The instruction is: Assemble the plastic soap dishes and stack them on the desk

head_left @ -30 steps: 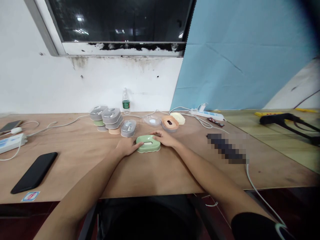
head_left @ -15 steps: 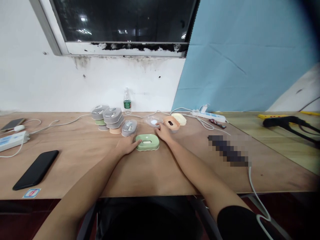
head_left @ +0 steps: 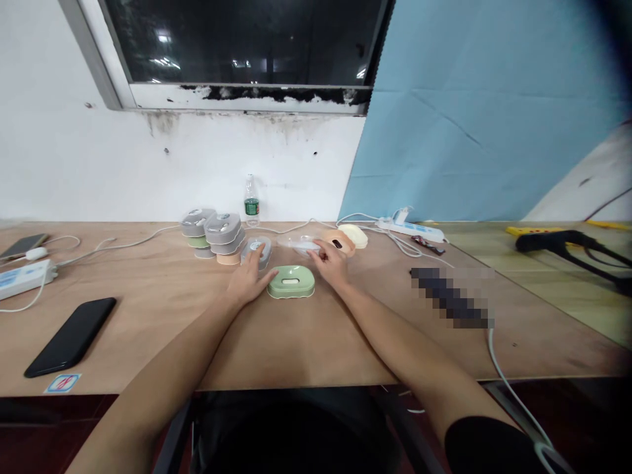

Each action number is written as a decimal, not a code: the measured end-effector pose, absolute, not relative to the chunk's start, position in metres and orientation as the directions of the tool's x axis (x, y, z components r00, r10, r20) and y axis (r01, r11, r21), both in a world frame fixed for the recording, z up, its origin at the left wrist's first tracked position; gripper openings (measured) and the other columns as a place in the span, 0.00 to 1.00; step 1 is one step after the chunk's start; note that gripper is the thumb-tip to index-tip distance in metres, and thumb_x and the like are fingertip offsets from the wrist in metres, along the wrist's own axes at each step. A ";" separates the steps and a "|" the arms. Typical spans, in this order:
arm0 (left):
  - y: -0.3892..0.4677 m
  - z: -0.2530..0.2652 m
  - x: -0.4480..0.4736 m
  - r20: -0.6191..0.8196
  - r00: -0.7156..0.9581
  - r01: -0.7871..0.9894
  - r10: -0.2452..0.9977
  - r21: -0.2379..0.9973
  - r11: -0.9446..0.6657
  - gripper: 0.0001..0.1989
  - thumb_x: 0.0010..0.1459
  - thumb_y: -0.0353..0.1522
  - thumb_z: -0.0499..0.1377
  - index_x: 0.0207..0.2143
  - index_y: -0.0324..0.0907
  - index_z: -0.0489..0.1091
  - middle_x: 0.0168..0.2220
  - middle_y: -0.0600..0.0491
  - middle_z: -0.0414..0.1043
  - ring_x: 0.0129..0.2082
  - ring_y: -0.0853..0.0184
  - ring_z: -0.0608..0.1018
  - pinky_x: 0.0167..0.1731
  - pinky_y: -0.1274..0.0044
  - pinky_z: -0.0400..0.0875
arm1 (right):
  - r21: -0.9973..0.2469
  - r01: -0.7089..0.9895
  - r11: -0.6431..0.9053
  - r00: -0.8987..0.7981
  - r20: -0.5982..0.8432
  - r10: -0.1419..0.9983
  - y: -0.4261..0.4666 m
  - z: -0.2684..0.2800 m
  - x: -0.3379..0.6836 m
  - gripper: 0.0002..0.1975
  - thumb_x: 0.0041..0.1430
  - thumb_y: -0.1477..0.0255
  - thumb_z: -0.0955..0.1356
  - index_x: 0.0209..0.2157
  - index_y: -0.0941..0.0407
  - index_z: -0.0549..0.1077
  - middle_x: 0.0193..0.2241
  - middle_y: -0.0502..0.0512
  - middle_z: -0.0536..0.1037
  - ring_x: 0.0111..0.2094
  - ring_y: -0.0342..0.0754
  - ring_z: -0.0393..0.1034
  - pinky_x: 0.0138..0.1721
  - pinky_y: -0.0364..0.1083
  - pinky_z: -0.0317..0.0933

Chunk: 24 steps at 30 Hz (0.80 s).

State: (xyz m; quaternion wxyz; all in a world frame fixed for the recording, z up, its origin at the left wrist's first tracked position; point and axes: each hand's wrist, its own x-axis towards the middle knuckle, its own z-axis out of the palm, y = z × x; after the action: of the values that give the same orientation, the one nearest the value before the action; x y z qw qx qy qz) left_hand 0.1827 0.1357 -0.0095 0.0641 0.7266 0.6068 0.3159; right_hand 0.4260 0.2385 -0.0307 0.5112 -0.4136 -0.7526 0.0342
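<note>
A green oval box point(head_left: 290, 282) with a slot in its top lies between my two hands. My left hand point(head_left: 247, 280) is open with fingers spread, its thumb at the left end of the green box and its fingertips in front of a grey box with a clear cover point(head_left: 264, 249). My right hand point(head_left: 332, 263) pinches the edge of a clear plastic cover point(head_left: 299, 243), tilted behind the green box. Just behind that hand is an orange box point(head_left: 345, 242) with a dark slot, and a cream-coloured piece point(head_left: 356, 234) sits beyond it.
Stacked grey, green and orange boxes point(head_left: 223, 230) stand at the back left, near a plastic bottle point(head_left: 251, 205) by the wall. A black phone point(head_left: 72, 336) lies at the left front. Power strips point(head_left: 412, 228) and white cables run along the back; a pixelated dark object point(head_left: 449, 296) is at right.
My right hand has taken hold of the clear cover and raised and tilted it. My left hand has lifted its fingers and spread them toward the grey box.
</note>
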 end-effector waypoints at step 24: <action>0.133 -0.004 0.179 0.528 -0.079 0.822 0.846 0.515 -0.244 0.20 0.61 0.44 0.54 0.51 0.43 0.66 0.44 0.49 0.74 0.31 0.68 0.75 0.37 0.75 0.67 | -0.356 0.437 0.826 -0.246 0.836 0.490 0.212 -0.019 0.413 0.20 0.57 0.54 0.66 0.43 0.54 0.70 0.39 0.61 0.71 0.31 0.49 0.65 0.36 0.51 0.65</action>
State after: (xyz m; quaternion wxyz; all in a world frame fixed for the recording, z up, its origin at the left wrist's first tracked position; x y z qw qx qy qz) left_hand 0.1790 0.1333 -0.0042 0.0151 0.6784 0.6144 0.4025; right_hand 0.4134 0.2120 -0.0194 0.5389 -0.2940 -0.7890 0.0246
